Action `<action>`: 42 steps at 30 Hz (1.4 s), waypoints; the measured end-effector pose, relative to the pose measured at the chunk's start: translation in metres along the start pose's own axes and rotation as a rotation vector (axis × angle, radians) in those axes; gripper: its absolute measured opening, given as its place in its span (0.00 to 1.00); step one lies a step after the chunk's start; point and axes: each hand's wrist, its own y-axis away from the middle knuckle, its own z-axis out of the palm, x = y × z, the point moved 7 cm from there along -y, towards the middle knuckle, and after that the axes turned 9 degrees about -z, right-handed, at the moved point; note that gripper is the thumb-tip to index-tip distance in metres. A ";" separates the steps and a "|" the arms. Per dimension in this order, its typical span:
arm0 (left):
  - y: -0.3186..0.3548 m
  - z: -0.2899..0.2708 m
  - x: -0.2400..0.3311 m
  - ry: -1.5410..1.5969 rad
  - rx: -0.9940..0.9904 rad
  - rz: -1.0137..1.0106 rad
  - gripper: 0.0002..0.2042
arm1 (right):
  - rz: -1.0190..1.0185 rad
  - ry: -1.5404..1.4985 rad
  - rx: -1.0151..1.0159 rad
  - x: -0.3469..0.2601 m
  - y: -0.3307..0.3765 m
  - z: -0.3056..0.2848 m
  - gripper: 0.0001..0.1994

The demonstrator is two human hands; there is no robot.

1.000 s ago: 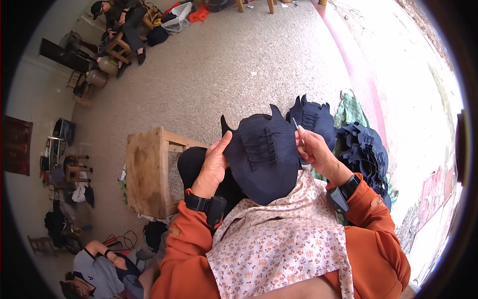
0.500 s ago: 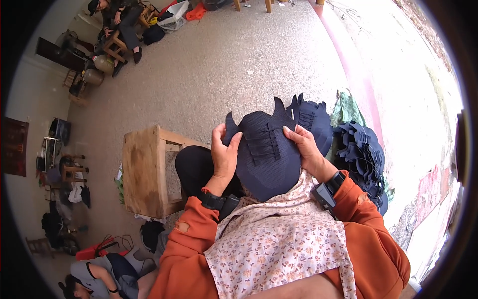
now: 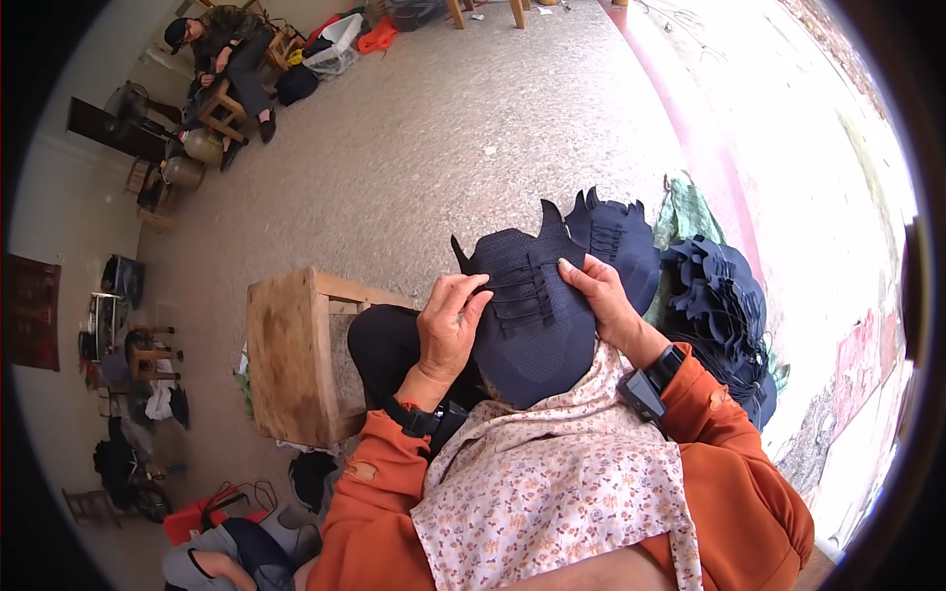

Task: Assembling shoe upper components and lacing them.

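A dark navy shoe upper (image 3: 532,360) rests over my lap, its pointed tabs facing away from me. Rows of dark lace (image 3: 522,293) cross its middle. My right hand (image 3: 613,300) grips the upper's right edge, thumb on top and fingers underneath. At the left edge of the lacing, my left hand (image 3: 451,325) has thumb and forefinger drawn together in a pinch; whatever is between the fingertips is too small to make out. Beyond my right hand lies another stack of navy uppers (image 3: 631,246), also laced.
A bigger pile of navy uppers (image 3: 719,305) sits at the right by a green sack (image 3: 688,212). A wooden stool (image 3: 286,360) stands left of my knee. One person (image 3: 232,59) sits at the far left, another (image 3: 232,557) at the lower left. A floral apron (image 3: 552,473) covers my lap.
My left hand has let go of the upper's left tab and moved down to the lacing's left edge, fingers pinched. My right hand keeps its grip.
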 end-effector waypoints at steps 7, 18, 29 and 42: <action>-0.024 0.014 0.010 -0.128 -0.028 0.103 0.07 | -0.013 -0.022 -0.004 -0.004 -0.003 0.000 0.10; -0.022 0.021 0.003 -0.082 -0.132 0.072 0.07 | 0.039 -0.058 0.025 0.001 -0.001 0.002 0.09; -0.002 0.007 0.008 -0.006 -0.023 0.118 0.07 | 0.034 -0.089 0.034 0.003 0.001 0.000 0.09; -0.007 0.014 0.011 -0.179 -0.165 0.072 0.07 | -0.052 -0.100 0.026 0.009 0.000 -0.002 0.09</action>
